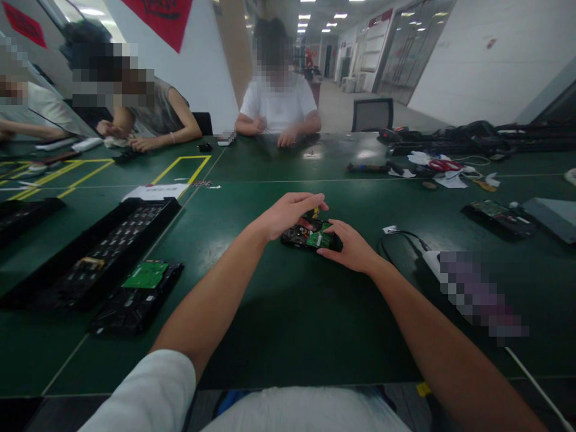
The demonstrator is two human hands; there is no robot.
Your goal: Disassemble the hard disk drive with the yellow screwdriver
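A hard drive with a green circuit board lies flat on the table in front of me. My right hand grips its right end, thumb on the near side and fingers on the far side. Over the drive's left half, my left hand has its fingers closed around a small yellow and dark tool. Most of that tool is hidden by the fingers, so its exact kind does not show. The left fingertips partly cover the drive's far edge.
To the left are a long black tray and another drive with a green board. A white power strip, partly blurred, lies right with its cable. Further right sits another drive beside a grey box. Several people sit across the table.
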